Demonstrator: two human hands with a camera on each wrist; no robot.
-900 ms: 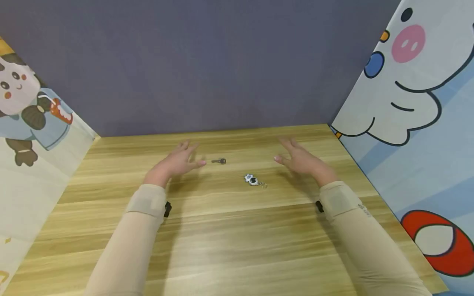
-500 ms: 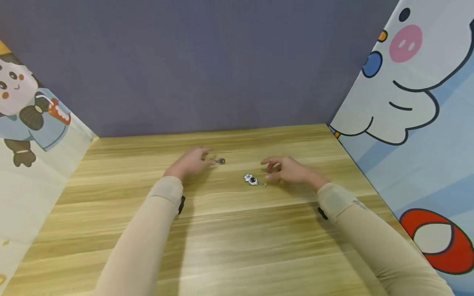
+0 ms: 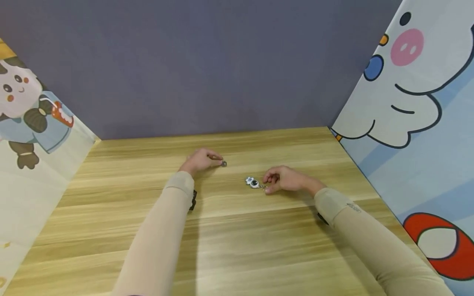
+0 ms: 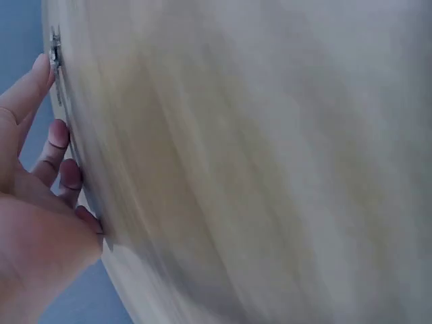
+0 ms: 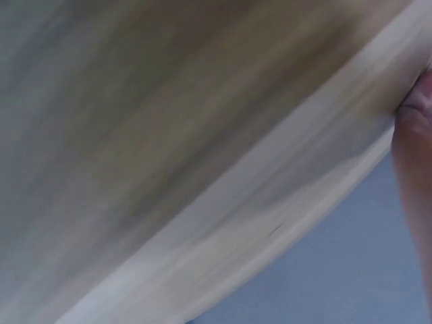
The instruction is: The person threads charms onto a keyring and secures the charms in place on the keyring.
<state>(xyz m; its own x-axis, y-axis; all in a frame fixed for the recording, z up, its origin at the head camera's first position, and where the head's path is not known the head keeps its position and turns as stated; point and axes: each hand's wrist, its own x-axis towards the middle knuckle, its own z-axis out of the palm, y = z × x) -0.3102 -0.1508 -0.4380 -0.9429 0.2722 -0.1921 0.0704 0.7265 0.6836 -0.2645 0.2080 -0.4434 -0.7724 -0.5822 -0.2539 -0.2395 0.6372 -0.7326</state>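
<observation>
A small metal key (image 3: 224, 163) lies toward the back of the wooden table. My left hand (image 3: 201, 159) pinches it between thumb and fingers; only its head shows past the fingertips. In the left wrist view, the left hand (image 4: 40, 175) has its thumb against the key (image 4: 55, 50), the other fingers bent near the tabletop. Nearer and to the right lies a keychain (image 3: 254, 183) with a white round charm, a pale blue flower and a metal ring. My right hand (image 3: 286, 179), fingers curled, grips at the ring end, partly covering it. The right wrist view catches only part of this hand (image 5: 415, 142).
The wood-grain table (image 3: 237, 246) ends at a dark grey wall panel (image 3: 222, 70) behind. Cartoon-printed panels stand at the left (image 3: 33, 164) and the right (image 3: 437, 176). Each wrist wears a small dark device by the cuff.
My left hand has moved right, onto the key. My right hand has come left and nearer, its fingers curling at the keychain's ring. Key and keychain have stayed about where they were.
</observation>
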